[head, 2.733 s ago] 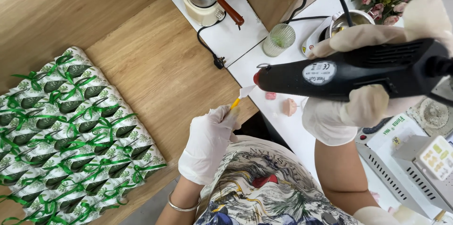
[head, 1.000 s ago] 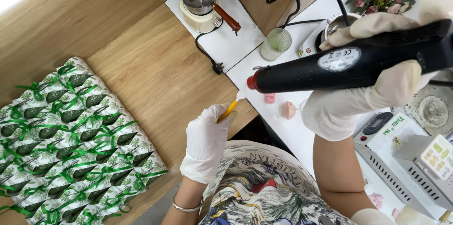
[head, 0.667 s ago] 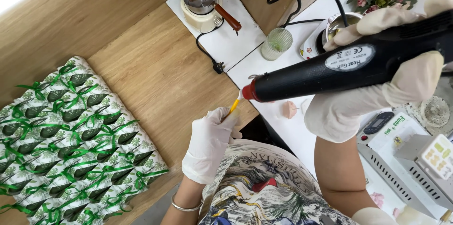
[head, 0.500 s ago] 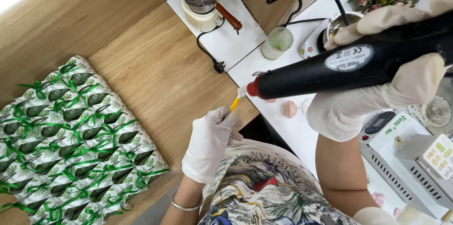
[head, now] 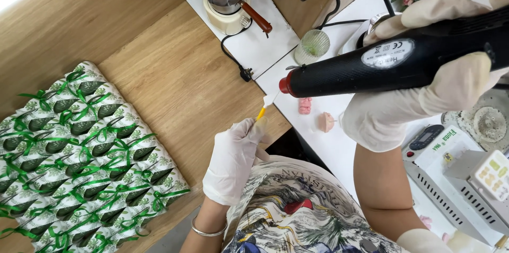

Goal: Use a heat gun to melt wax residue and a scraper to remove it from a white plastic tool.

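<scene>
Two gloved hands are raised over the white worktop [head: 339, 152], the landmark for what follows. At its near-left corner, a thin yellow-handled pick [head: 262, 112] with a small pale piece on its tip is pinched between the closed fingers of the left hand [head: 232, 160]. Above the worktop, a smooth black heat gun [head: 392, 64] is gripped in the fully wrapped right hand [head: 419, 88], its red-ringed nozzle almost touching that tip. Heating appears in hand; steady aim seems called for. Two matte pink moulded pieces [head: 314, 114] lie below
</scene>
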